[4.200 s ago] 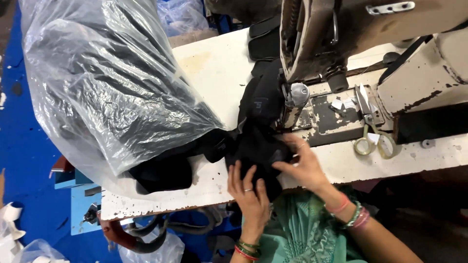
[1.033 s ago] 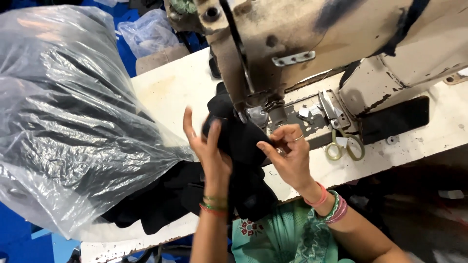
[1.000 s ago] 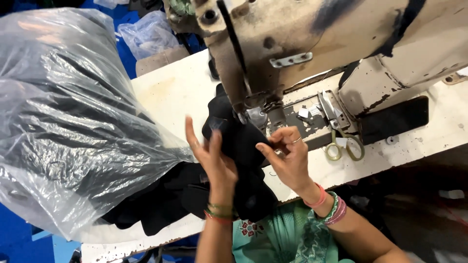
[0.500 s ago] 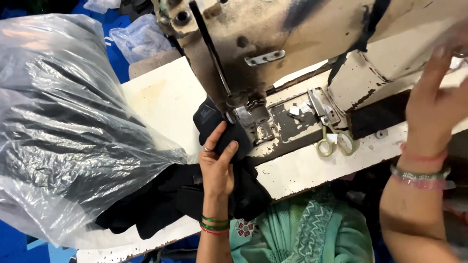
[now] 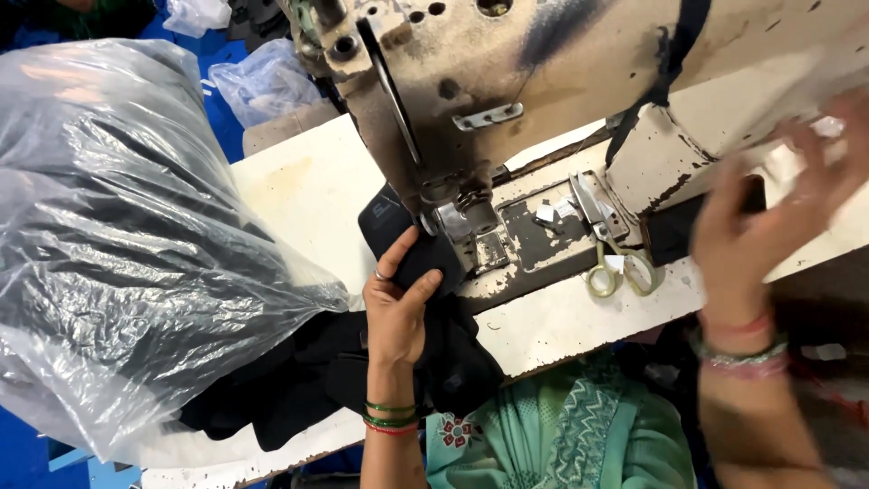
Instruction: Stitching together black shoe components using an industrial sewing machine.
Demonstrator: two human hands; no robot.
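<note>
In the head view, the left hand (image 5: 396, 303) is lying flat at the centre of the frame, fingers stretched out and slightly spread, pressing down on a piece of black fabric (image 5: 412, 263) without gripping it. That dark cloth is sitting on the cream-coloured worktable (image 5: 303, 195), its upper edge reaching just beside the metal presser foot (image 5: 466, 213) of the worn beige industrial sewing machine (image 5: 543, 81) that is filling the top of the frame. More of the black fabric is trailing down from under the hand toward the lower centre, bunching at the table's near edge.

The right hand (image 5: 769, 226) is hovering at the right side of the frame, blurred, fingers open and splayed, holding nothing, in front of the machine's body and well apart from the cloth. Coloured bangles are showing on both wrists.

A pair of scissors with pale yellow-green handles (image 5: 615, 263) is lying on the machine bed, right of centre, between the two hands. A large clear plastic bag (image 5: 118, 235) stuffed with dark material is taking up the left side of the frame, resting against the table. A green embroidered garment (image 5: 561, 435) is showing at the bottom centre.
</note>
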